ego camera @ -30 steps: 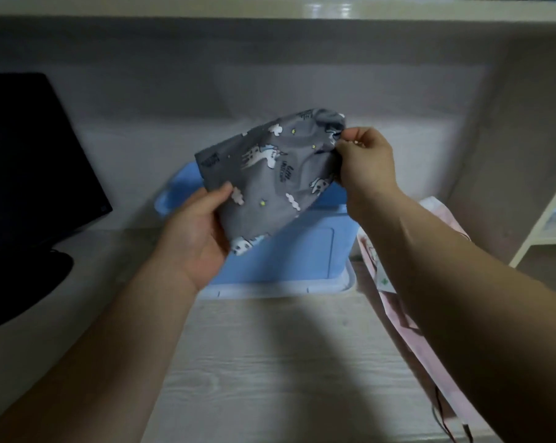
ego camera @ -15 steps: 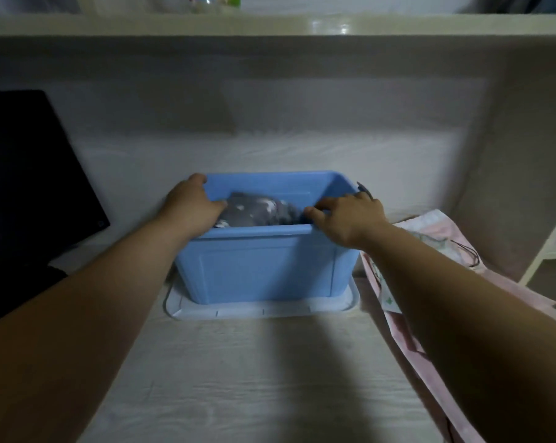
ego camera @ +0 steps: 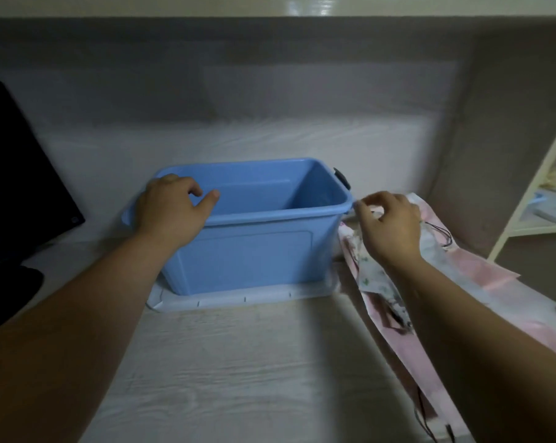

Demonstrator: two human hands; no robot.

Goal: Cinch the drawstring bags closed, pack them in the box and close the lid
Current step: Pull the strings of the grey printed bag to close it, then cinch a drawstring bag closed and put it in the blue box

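Shifting off the blue box [ego camera: 248, 251] on the desk [ego camera: 238, 362], the right hand [ego camera: 388, 225] is now hovering over the pink bags [ego camera: 506, 279] just beside it, fingers curled, grip unclear. The left hand [ego camera: 171, 212] is lingering at the box's left rim, loosely curled, holding nothing.

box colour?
Light blue, plain with no pattern: the box shows best in the head view, the only view.

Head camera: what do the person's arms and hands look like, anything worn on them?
The left hand and right hand are bare: no gloves, rings or watch show. Both forearms are bare too, with no sleeve in view.
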